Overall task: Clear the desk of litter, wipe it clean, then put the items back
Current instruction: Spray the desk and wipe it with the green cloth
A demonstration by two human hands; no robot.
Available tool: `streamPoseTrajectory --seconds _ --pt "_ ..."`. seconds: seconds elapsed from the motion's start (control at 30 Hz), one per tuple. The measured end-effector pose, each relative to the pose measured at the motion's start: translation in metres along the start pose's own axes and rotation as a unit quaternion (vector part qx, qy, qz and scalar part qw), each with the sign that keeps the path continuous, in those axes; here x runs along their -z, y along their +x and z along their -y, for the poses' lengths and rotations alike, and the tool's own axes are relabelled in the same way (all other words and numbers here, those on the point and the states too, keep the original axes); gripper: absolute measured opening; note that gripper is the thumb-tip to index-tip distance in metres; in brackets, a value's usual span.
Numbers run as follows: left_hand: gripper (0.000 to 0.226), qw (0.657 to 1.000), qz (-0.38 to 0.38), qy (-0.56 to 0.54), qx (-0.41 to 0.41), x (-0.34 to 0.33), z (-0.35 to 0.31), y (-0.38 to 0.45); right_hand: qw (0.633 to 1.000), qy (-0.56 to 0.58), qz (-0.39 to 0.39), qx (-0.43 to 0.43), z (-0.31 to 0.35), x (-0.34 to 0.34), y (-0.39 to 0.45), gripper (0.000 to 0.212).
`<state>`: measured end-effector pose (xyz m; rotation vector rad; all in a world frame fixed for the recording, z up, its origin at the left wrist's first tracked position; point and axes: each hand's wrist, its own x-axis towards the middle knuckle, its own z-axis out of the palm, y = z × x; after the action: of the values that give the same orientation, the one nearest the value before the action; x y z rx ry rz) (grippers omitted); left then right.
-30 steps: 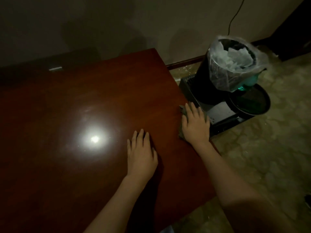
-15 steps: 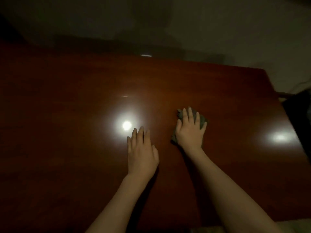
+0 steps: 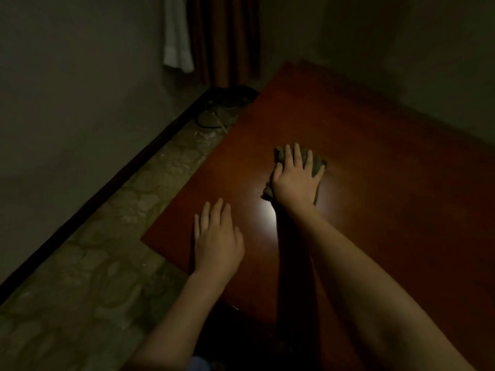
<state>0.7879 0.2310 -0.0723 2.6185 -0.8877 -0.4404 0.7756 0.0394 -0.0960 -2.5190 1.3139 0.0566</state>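
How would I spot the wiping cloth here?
Start at the glossy reddish-brown wooden desk. Near its middle the right hand lies flat; the crumpled grey-green cloth peeks out beneath its fingers, the only soft, dull thing there.

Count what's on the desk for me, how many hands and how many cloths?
Hands: 2, the left hand flat on the desk and the right hand pressing the cloth
Cloths: 1
Total: 3

Two hands [image 3: 217, 245], one cloth [image 3: 317, 164], one desk [image 3: 388, 210].
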Motion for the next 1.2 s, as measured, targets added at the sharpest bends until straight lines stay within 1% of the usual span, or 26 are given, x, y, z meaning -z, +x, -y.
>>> streamPoseTrajectory --seconds 0.17,0.27,0.33,0.37,0.43,0.5,0.63,0.7,0.83,1.03,1.2 --pt "0.055 0.999 -0.037 -0.024 0.023 0.013 0.056 0.005 0.995 -0.001 0.021 0.096 0.093 -0.019 0.02 0.054" --pt "0.055 0.998 -0.053 -0.029 0.031 0.019 0.07 0.003 0.979 -0.036 0.047 0.194 0.126 -0.028 0.007 0.05" --pt "0.056 0.998 -0.046 -0.004 0.045 0.021 0.068 0.001 0.96 -0.066 0.06 0.264 0.136 -0.032 -0.009 0.048" --pt "0.057 0.998 -0.041 0.0 0.054 0.022 0.065 -0.001 0.954 -0.071 0.064 0.284 0.136 -0.034 -0.017 0.048" --pt "0.058 0.997 -0.035 -0.003 0.07 0.024 0.053 -0.005 0.952 -0.058 0.059 0.295 0.126 -0.034 -0.034 0.048" --pt "0.059 0.997 -0.027 -0.005 0.077 0.024 0.036 -0.012 0.956 -0.04 0.05 0.286 0.105 -0.031 -0.048 0.049" --pt "0.058 0.999 0.005 0.01 0.049 0.009 -0.013 -0.032 0.979 -0.014 0.038 0.201 0.026 -0.017 -0.071 0.051" --pt "0.057 0.999 0.026 0.006 0.021 -0.006 -0.049 -0.045 0.988 -0.012 0.026 0.154 -0.028 -0.007 -0.083 0.052" --pt "0.058 0.996 0.067 0.007 -0.062 -0.053 -0.139 -0.084 0.999 -0.026 -0.001 0.045 -0.155 0.018 -0.117 0.051" --pt "0.056 0.98 0.107 0.011 -0.165 -0.135 -0.27 -0.169 0.993 -0.015 -0.032 -0.114 -0.358 0.057 -0.184 0.052" --pt "0.056 0.969 0.133 0.007 -0.209 -0.206 -0.371 -0.245 0.982 -0.012 -0.041 -0.184 -0.515 0.088 -0.242 0.051"
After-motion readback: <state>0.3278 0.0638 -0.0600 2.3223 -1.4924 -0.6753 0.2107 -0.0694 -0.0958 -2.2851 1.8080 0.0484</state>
